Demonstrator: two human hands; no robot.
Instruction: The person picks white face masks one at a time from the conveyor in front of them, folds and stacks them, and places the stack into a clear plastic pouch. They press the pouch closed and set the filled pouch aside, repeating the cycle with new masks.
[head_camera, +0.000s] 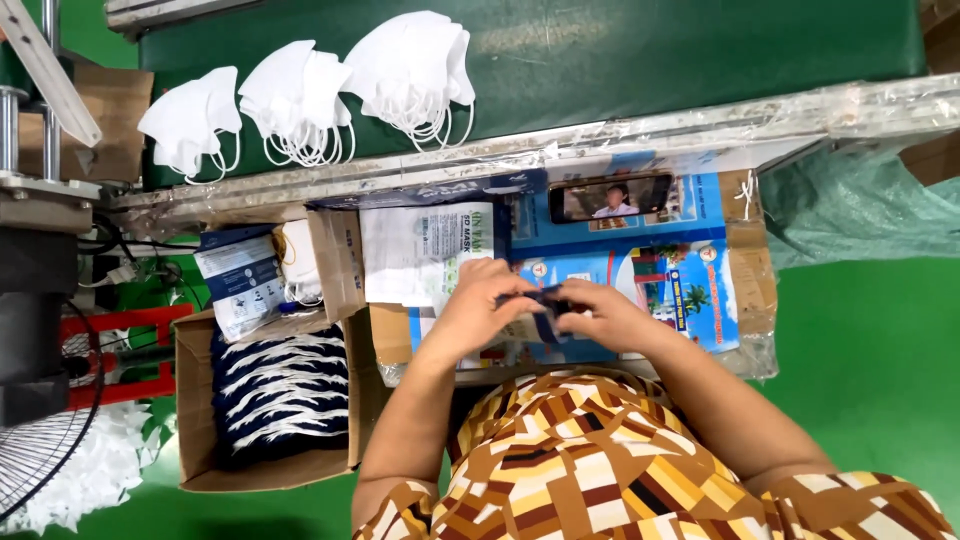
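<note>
**Dark masks being handled over a cardboard worktop**

Both hands meet at the near edge of the cardboard-covered worktop. The left hand and right hand each pinch an end of a small dark mask stack, likely squaring it up. A box of dark masks sits low by the left elbow, within easy reach. Soft white folded masks lie in three fanned piles on the green belt beyond.

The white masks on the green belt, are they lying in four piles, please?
No, the white masks lie in three piles on the green belt.
</note>
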